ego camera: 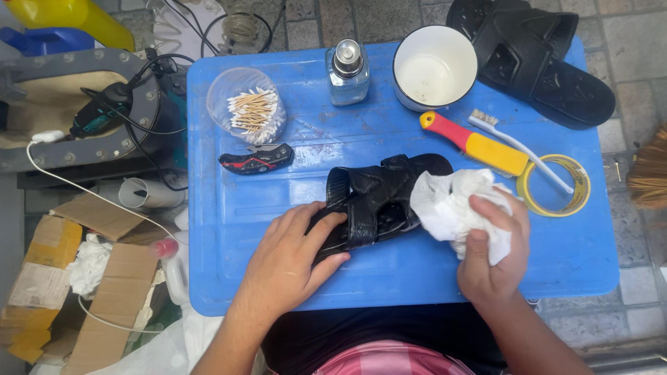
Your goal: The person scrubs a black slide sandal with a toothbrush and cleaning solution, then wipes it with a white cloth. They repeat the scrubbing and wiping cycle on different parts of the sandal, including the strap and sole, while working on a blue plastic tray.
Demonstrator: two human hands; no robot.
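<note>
On the blue plastic lid [292, 278] before you, a black sandal [379, 198] is mid-wipe.

Its mate [535, 59] lies apart at the far right corner, not in hand. Your left hand [288, 260] is closed over the near sandal's heel end, pinning it flat — your right hand [490, 260] grips a crumpled white cloth [451, 205] pressed to its toe end. The straps look glossy, so I judge cleaning well under way. White enamel mug [434, 69], red-and-yellow brush [472, 142], toothbrush [517, 147], tape roll [580, 194], cotton buds [251, 111] sit untouched.

Head-worn view, looking steeply down, close over blue table [278, 292]
</note>
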